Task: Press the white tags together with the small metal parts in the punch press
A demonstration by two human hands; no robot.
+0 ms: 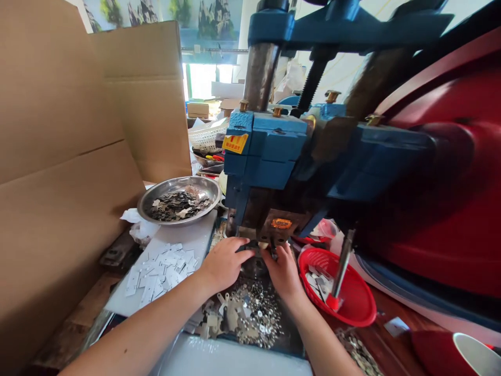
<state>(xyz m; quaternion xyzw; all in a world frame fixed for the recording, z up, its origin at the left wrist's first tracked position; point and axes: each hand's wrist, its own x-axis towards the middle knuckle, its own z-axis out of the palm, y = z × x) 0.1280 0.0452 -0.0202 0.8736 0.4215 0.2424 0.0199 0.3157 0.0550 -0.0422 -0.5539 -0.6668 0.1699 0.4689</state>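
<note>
My left hand (227, 262) reaches in under the head of a blue press (270, 151), thumb and forefinger brought together at a dark part of the die. My right hand (282, 269) is at the die's other side, its fingers bent and close together against the tooling. Whatever the fingertips hold is hidden or too small to name. Just below the hands lies a heap of small shiny metal discs (260, 318), with flat metal plates (213, 321) beside it. An orange-yellow label (282, 223) marks the block above my fingers.
Left of the press, thin white plates (166, 271) lie on a pale board, behind them a steel bowl (213, 190) of dark metal pieces. A red plastic basket (368, 303) stands right, crossed by a metal rod (344, 261). Cardboard (58, 104) walls the left; a large red wheel (450, 209) looms right.
</note>
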